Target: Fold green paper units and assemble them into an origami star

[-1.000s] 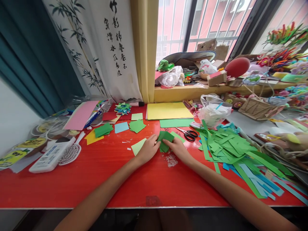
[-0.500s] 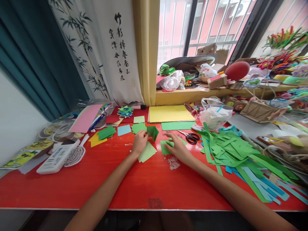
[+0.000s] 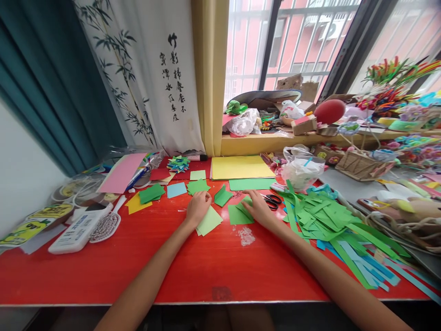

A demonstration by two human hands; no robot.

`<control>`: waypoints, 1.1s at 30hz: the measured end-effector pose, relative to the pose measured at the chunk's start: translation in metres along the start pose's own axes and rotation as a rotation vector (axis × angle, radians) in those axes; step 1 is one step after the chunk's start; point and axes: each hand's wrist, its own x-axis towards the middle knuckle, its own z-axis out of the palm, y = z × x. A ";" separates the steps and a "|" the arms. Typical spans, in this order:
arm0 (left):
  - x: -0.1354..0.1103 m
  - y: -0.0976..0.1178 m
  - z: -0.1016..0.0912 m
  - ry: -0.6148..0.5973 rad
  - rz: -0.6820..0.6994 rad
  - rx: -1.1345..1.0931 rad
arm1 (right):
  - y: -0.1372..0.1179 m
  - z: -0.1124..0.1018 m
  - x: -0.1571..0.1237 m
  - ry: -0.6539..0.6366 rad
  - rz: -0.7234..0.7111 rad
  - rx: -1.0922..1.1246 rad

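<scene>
My left hand (image 3: 199, 208) rests beside a stack of pale green paper squares (image 3: 211, 221), its fingers curled together with no paper showing in them. Just right of it, a folded green paper piece (image 3: 223, 196) lies on the red table by itself. My right hand (image 3: 259, 208) has its fingertips on a green paper square (image 3: 247, 205), pinching its edge. Under that one lies another green square (image 3: 237, 216). Black-handled scissors (image 3: 273, 201) are partly hidden behind my right hand.
A heap of green paper strips (image 3: 320, 214) covers the right side. Yellow sheets (image 3: 241, 167) lie at the back. A white bottle (image 3: 77, 232) and hairbrush (image 3: 106, 225) are at left. Clear crumbs (image 3: 246, 236) sit before my right hand.
My left hand has let go of the folded green paper, which now lies on the table, and drawn slightly left. My right hand has closed onto the green square.
</scene>
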 end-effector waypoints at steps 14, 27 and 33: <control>-0.017 0.037 -0.011 -0.112 0.547 0.116 | 0.027 -0.012 0.006 -0.147 0.203 -0.188; -0.035 0.052 0.000 -0.335 0.658 0.082 | 0.017 -0.011 0.009 -0.231 0.236 0.123; -0.035 0.057 -0.002 -0.261 0.265 -0.311 | -0.005 -0.028 0.012 -0.211 0.243 0.552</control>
